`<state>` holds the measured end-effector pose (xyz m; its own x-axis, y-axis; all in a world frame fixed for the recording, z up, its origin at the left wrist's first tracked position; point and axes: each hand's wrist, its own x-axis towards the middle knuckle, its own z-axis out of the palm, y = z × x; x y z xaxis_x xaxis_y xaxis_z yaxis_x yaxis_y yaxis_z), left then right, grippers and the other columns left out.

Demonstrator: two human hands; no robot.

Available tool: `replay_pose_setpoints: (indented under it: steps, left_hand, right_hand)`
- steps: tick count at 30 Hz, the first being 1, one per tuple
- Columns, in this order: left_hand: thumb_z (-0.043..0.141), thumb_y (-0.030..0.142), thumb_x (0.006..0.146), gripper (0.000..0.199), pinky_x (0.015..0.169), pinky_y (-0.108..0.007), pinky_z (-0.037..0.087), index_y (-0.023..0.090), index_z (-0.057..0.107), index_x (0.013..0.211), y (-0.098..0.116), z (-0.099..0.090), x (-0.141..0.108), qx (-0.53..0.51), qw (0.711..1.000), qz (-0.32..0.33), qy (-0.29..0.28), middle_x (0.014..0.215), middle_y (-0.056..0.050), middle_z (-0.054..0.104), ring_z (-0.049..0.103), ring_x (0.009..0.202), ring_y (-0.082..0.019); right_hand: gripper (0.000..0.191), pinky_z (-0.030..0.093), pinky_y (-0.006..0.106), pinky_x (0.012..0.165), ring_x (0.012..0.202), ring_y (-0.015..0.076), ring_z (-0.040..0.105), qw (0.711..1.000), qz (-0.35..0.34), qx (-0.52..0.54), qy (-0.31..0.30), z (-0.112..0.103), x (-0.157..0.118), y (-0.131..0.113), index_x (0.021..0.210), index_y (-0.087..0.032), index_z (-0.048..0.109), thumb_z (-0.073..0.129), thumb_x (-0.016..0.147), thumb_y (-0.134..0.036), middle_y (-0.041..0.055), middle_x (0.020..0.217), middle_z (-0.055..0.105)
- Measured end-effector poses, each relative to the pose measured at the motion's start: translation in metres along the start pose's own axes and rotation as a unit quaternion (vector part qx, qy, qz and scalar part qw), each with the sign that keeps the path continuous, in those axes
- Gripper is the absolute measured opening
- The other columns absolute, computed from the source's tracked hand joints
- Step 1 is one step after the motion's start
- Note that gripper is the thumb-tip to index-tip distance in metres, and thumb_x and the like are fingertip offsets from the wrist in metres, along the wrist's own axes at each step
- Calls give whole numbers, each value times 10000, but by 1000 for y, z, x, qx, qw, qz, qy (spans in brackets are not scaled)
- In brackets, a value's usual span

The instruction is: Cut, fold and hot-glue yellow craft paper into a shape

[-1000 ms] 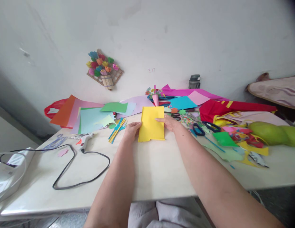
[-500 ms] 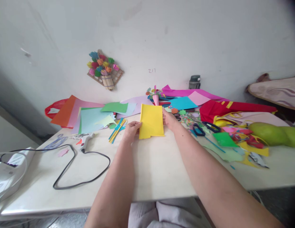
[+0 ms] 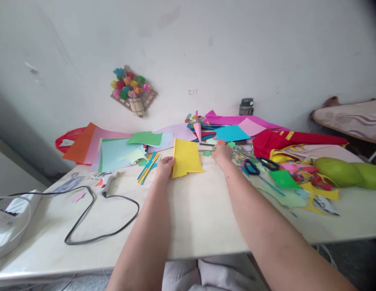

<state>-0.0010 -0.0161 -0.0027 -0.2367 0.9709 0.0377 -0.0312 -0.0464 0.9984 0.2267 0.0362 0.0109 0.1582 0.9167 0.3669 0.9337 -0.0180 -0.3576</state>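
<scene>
My left hand [image 3: 165, 166] pinches the left edge of a yellow paper sheet [image 3: 187, 157], which is tilted up above the table's middle. The sheet's bottom edge has a small step in it. To the right of the sheet, my right hand [image 3: 222, 153] is closed round the handles of a pair of scissors [image 3: 208, 144]. Their thin blades point left, toward the sheet; the handles are mostly hidden by my fingers. Small green and orange paper pieces lie around this hand.
At left are a glue gun [image 3: 106, 182], its black cable and a power strip [image 3: 22, 206]. Blue and yellow strips [image 3: 148, 167] lie left of my left hand. At right are dark-handled scissors [image 3: 251, 166], paper scraps and a red cloth [image 3: 267, 143]. Coloured sheets line the back.
My right hand has let go of the yellow sheet's right edge, moved right and slightly back, and taken hold of the scissors. The sheet has shifted slightly left and tilted in my left hand.
</scene>
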Motion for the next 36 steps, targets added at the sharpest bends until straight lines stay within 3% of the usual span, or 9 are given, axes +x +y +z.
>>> replay_pose_setpoints:
  steps: [5, 10, 16, 20, 26, 30, 36]
  left_hand:
    - [633, 296, 565, 234, 501, -262, 455, 176, 504, 720, -3, -1, 5, -18, 1000, 4, 21, 569, 11, 592, 593, 519, -150]
    - [608, 318, 600, 251, 490, -274, 457, 196, 468, 770, -7, -1, 10, -1, 999, 19, 47, 609, 9, 601, 593, 514, -156]
    - [615, 350, 613, 272, 544, -263, 466, 177, 526, 803, -7, 0, 8, -5, 999, 38, 29, 659, -16, 629, 607, 572, -149]
    - [593, 372, 638, 268, 578, -251, 466, 174, 537, 810, 5, 3, 0, -48, 994, 100, 19, 692, -10, 635, 613, 622, -146]
    - [517, 370, 712, 257, 573, -217, 453, 182, 521, 887, 42, 5, -9, -73, 981, 149, 103, 711, -15, 637, 620, 684, -138]
    - [477, 310, 733, 187, 580, -209, 452, 185, 519, 867, 75, -16, -14, -85, 960, 176, 198, 711, -3, 629, 616, 663, -124]
    - [495, 247, 694, 154, 574, -237, 455, 156, 542, 810, 103, -91, -41, -22, 923, 199, 329, 652, -3, 599, 584, 575, -118]
  right_hand:
    - [266, 405, 380, 802, 998, 285, 500, 998, -20, -26, -50, -1, -1, 1, 923, -170, 669, 533, 696, -143, 136, 964, 629]
    - [251, 341, 473, 847, 1053, 340, 462, 998, 38, 25, -51, -6, -3, 3, 944, -103, 644, 500, 743, -141, 214, 1048, 562]
    - [224, 323, 453, 871, 1042, 313, 471, 999, 40, 4, -19, -5, -4, 2, 894, -143, 659, 498, 738, -156, 171, 1017, 589]
    - [275, 373, 376, 797, 949, 263, 538, 999, -1, 40, -11, -4, -8, -15, 932, -155, 646, 407, 816, -227, 155, 978, 612]
    - [274, 380, 290, 759, 908, 210, 553, 988, -133, 49, -62, 9, -34, -55, 910, -190, 641, 391, 837, -275, 98, 977, 631]
    - [268, 368, 269, 780, 935, 191, 537, 966, -235, 66, -89, 13, -53, -84, 907, -199, 632, 376, 840, -235, 77, 994, 627]
    - [254, 370, 258, 792, 955, 186, 539, 921, -342, 99, -159, 19, -82, -145, 946, -191, 617, 393, 826, -206, 77, 1011, 619]
